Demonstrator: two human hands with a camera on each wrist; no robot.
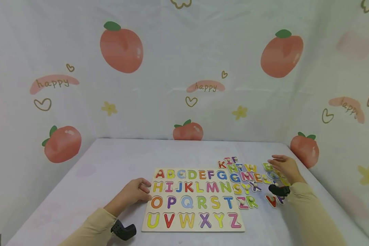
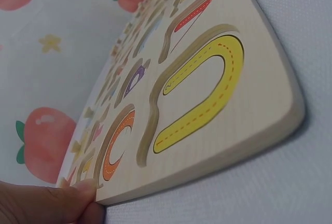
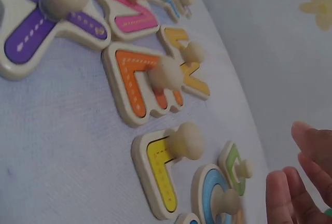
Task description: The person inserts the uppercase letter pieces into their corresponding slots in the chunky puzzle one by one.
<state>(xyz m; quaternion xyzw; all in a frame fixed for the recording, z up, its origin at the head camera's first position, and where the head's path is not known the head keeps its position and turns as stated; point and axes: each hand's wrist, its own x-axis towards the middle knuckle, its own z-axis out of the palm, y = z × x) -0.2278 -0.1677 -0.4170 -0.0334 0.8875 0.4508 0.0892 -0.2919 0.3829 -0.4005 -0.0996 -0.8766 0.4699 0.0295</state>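
A wooden alphabet board (image 1: 193,229) lies flat, with coloured letters in rows. Knobbed A (image 1: 160,174), B (image 1: 170,174) and C (image 1: 181,174) pieces sit in its top row. At the board's left edge, my left hand (image 1: 132,191) rests with thumb and fingertips touching the rim; the left wrist view shows the thumb (image 2: 83,185) there. Over the loose letters at the far right hovers my right hand (image 1: 287,167), fingers extended and holding nothing. Nearest it are the green D (image 3: 236,172), light blue Q (image 3: 203,190) and yellow L (image 3: 162,175).
Several more knobbed letters lie right of the board, among them a pink M (image 1: 247,176), orange E (image 1: 257,177), purple X (image 1: 256,186), pink Z (image 1: 242,203) and red V (image 1: 271,201). A patterned cloth backdrop (image 1: 160,106) hangs behind the white table (image 1: 110,153).
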